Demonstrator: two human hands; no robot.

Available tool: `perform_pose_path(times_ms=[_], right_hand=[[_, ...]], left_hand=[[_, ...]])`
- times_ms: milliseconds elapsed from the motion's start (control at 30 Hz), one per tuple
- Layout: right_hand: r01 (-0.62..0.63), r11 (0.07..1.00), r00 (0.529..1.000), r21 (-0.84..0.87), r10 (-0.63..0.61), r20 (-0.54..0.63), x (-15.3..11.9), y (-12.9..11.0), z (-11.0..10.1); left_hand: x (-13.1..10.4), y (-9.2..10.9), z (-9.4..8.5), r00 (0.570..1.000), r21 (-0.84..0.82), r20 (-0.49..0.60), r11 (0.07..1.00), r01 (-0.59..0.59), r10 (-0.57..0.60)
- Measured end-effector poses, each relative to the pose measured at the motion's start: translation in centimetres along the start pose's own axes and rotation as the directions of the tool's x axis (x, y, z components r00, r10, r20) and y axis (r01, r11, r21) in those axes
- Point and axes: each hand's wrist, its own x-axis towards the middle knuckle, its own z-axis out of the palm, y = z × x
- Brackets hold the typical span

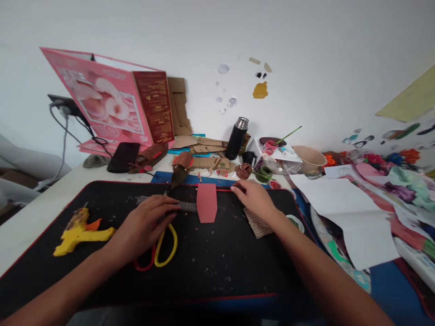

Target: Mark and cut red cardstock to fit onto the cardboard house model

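My left hand lies palm down, fingers stretched out and thumb apart, over a clear ruler and a pair of scissors with red and yellow handles. A pink paper piece with trimmed lower corners lies just right of the ruler, partly over its end. My right hand is at the mat's far edge, its thumb and fingertips closed together beside a thin red strip. What they pinch, if anything, I cannot make out. Under the right wrist is a piece of corrugated cardboard.
A yellow glue gun lies left on the black mat. Behind stand a pink box, a dark phone, a black thermos and small paint jars. White paper sheets and crafts crowd the right side.
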Motion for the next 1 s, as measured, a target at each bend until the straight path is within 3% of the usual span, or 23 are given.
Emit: perform_pose_path(times_ms=[133,233,367,533,767,900,1000], right_hand=[[-0.106,0.982,0.991,-0.156,0.117,0.061,-1.8,3.5,-1.7],[-0.152,0.933,0.98,-0.325,0.185,0.073,-3.0,5.3,-2.5],[-0.167,0.883,0.971,-0.438,0.224,0.083,-3.7,6.1,-3.1],[-0.186,0.865,0.959,-0.465,0.262,0.103,-3.3,5.9,-3.0],[-0.12,0.871,0.961,-0.476,0.222,0.165,-3.3,5.1,-2.3],[-0.119,0.869,0.966,-0.48,0.214,0.148,-3.4,5.1,-2.0],[-0.113,0.872,0.976,-0.476,0.188,0.113,-3.6,5.1,-1.9]], left_hand=[[-0.6,-0.6,-0.5,1.0,0.023,-0.02,1.0,0.006,-0.005],[-0.9,-0.8,-0.3,1.0,0.037,0.028,0.999,0.007,-0.008],[-0.8,-1.1,1.0,0.992,0.102,0.121,0.995,0.005,-0.018],[0.8,-0.4,2.1,0.988,0.122,0.154,0.992,-0.02,0.0],[2.8,5.9,-1.0,0.97,0.091,0.166,0.976,-0.196,0.179],[5.2,9.9,-4.0,0.942,0.12,0.179,0.944,-0.308,0.285],[6.2,12.4,-5.3,0.932,0.027,0.17,0.944,-0.328,0.319]])
